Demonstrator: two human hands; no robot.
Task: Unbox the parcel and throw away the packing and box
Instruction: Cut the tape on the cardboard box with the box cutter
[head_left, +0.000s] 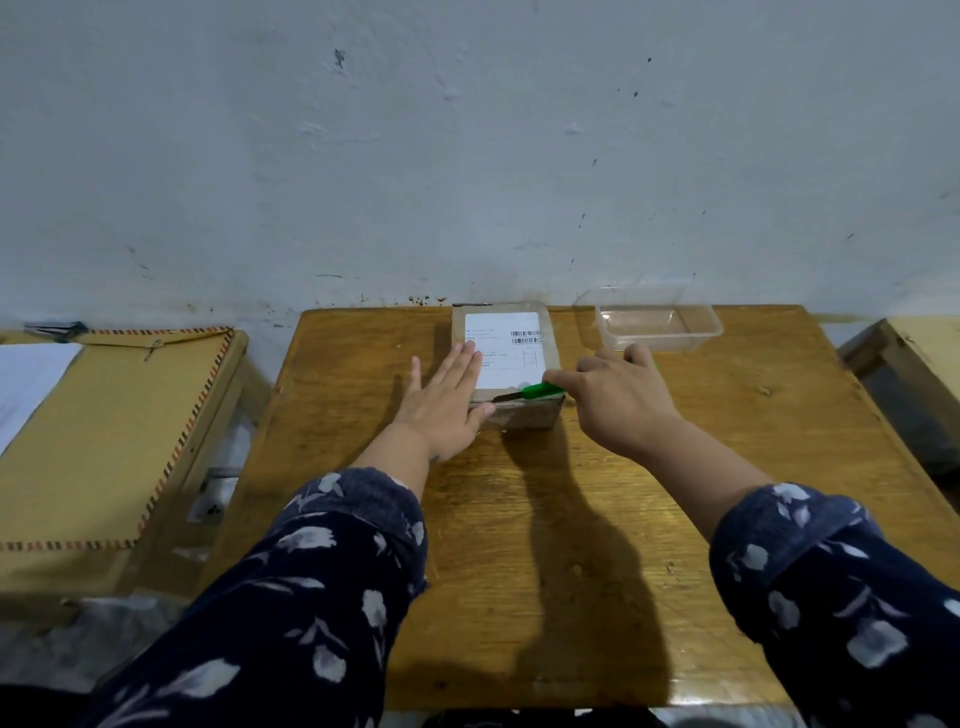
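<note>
parcel (506, 358) is sitting at the far middle of the wooden worktop (597, 519), close to the wall, a brown cardboard box still closed, with a white shipping label (506, 353) facing up. a clear plastic container (657, 323) is standing just to its right, apart from it. left hand (447, 400) is lying flat on the parcel's left side, fingers spread apart, gripping nothing, thumb over the near edge. right hand (615, 397) is clamped together around the handle of a green cutter (530, 392), which is resting along the parcel's near top edge. both sleeves are dark with a pale floral print.
</note>
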